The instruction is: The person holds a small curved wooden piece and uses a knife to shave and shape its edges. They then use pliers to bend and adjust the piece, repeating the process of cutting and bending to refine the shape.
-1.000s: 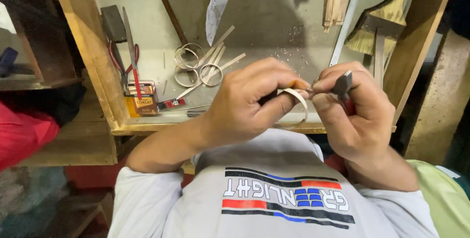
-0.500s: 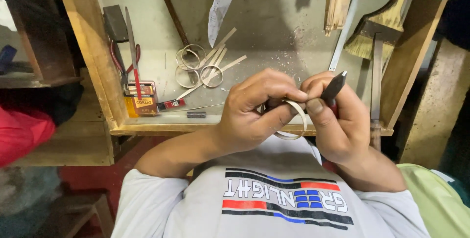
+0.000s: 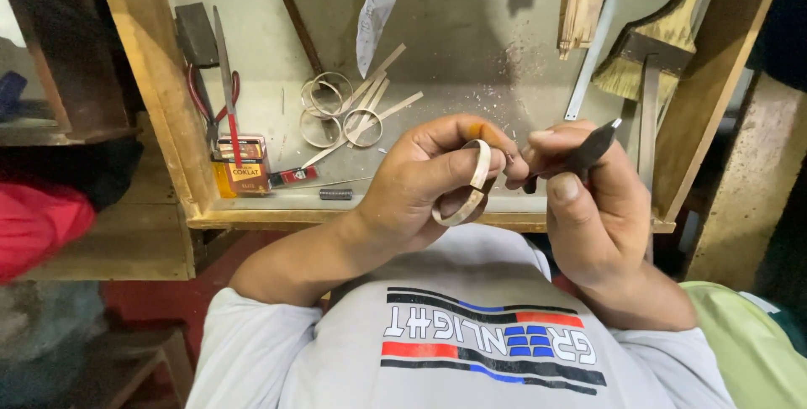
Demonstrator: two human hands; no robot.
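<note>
On the left side of the wooden tray [image 3: 160,106] I see a small upright box [image 3: 241,170], orange-yellow with a red and white label on its front, standing against the tray's left wall. Just to the right of it lies a small flat red packet [image 3: 296,175] and, near the front edge, a short dark piece [image 3: 336,195]. A pair of pliers with red handles [image 3: 220,98] lies above the box, and a dark flat block [image 3: 197,35] is at the top left corner. In the middle of the tray there are several pale rings [image 3: 332,106] and thin pale strips [image 3: 382,98], some crossing each other. A brush [image 3: 647,56] leans at the right wall. My left hand [image 3: 420,186] is closed around a pale bent ring [image 3: 471,186]; the thumb lies along its outside and the fingers curl behind it, above the tray's front edge. My right hand [image 3: 593,207] is clenched on a dark slim tool [image 3: 580,155], thumb pressed on its side. The lower end of the tool is near the ring, but I cannot tell if they touch.
</note>
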